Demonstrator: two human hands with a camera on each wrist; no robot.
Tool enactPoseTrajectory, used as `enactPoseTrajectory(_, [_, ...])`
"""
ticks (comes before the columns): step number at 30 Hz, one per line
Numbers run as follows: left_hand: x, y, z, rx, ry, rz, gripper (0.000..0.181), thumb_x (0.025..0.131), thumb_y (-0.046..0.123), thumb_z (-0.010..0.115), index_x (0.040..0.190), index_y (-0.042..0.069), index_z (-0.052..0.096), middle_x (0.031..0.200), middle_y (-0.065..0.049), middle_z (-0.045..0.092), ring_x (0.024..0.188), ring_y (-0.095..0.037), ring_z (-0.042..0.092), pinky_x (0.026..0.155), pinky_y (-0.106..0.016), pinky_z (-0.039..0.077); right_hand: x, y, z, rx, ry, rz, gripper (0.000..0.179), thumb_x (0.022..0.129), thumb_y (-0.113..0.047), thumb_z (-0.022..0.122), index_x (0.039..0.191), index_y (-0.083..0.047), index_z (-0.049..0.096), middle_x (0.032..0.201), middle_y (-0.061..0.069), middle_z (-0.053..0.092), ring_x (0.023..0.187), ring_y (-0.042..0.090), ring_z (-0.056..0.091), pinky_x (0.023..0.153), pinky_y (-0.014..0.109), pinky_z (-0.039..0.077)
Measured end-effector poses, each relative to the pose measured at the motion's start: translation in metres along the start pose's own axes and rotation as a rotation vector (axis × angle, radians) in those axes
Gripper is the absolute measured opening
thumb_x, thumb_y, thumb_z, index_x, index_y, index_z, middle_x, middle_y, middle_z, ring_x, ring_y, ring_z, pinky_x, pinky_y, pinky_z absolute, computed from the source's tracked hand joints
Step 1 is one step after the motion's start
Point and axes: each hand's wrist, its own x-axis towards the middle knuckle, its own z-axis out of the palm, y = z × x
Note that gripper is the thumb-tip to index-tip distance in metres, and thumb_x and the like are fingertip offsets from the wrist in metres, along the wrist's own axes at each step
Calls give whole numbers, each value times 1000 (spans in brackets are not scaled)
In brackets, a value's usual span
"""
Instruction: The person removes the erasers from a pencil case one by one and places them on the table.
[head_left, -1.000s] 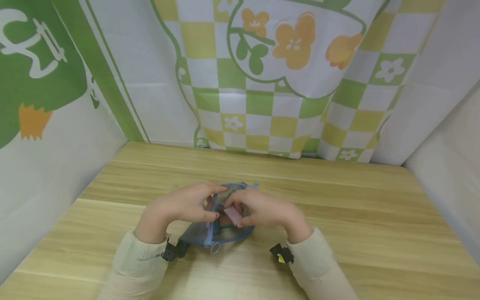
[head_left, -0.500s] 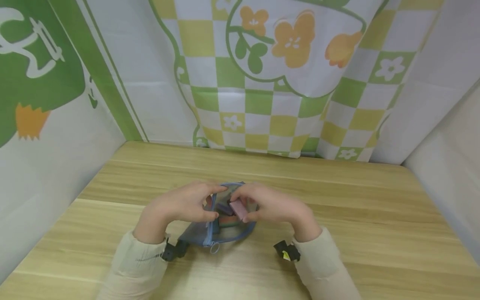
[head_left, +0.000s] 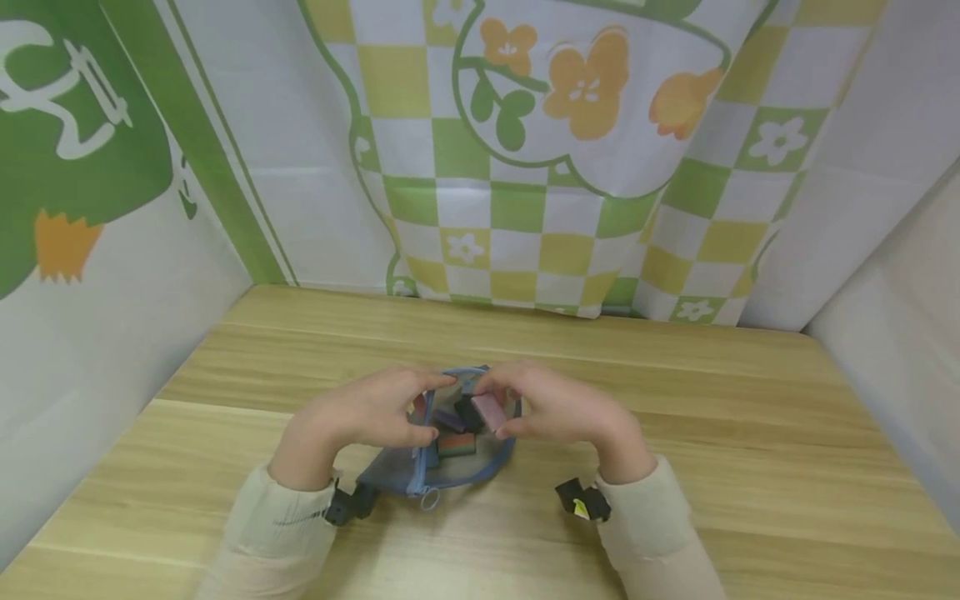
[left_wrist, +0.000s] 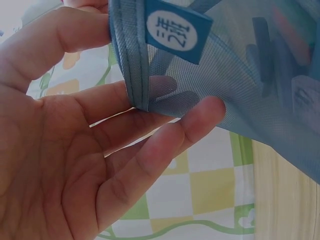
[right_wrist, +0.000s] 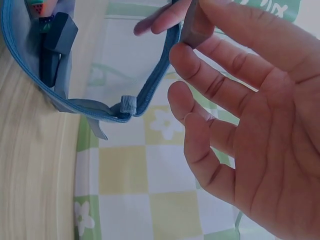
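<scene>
1. My right hand (head_left: pixel 566 412) is pinching the pink block (head_left: pixel 490 413), left of the palm, long axis slanting down-right.
2. It's over the mesh pouch (head_left: pixel 386 465); my left hand (head_left: pixel 363 408), gripping that, is farther off.

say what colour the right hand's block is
The block looks pink, clearest in the head view.

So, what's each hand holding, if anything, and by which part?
Right hand: a pink block, by opposite ends. Left hand: the pouch, by its zip edge.
</scene>
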Motion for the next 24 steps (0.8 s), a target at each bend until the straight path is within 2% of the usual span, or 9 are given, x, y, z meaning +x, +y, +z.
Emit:
enactPoseTrajectory(5, [0,1,0,3,-3,-2,70,82,14,68,145,-4,46,127,-13,60,90,-20,59,68,-24,49,-2,1,-2,-2,7,7,44,84,-11,77,126,-9,63,108,-2,63,99,16,58,88,36,51])
enactPoseTrajectory(9, [0,1,0,16,-4,-1,69,82,16,68,145,-3,46,133,-14,58,89,-19,60,68,-23,49,-6,4,-3,-5,17,2,44,84,-9,76,125,-7,63,109,0,63,99,15,57,89,40,52])
enactPoseTrajectory(18, [3,1,0,33,11,20,69,80,16,68,144,-4,48,133,-16,59,87,-19,61,68,-23,49,-16,11,-6,-15,32,42,43,82,-6,76,123,-8,63,102,-1,61,97,16,55,89,43,51])
enactPoseTrajectory(24, [2,2,1,41,8,13,70,80,17,69,144,-4,48,133,-16,59,86,-16,60,67,-23,48,-24,15,-6,-12,46,82,38,83,-7,74,120,-9,64,100,-3,61,96,17,56,88,41,49])
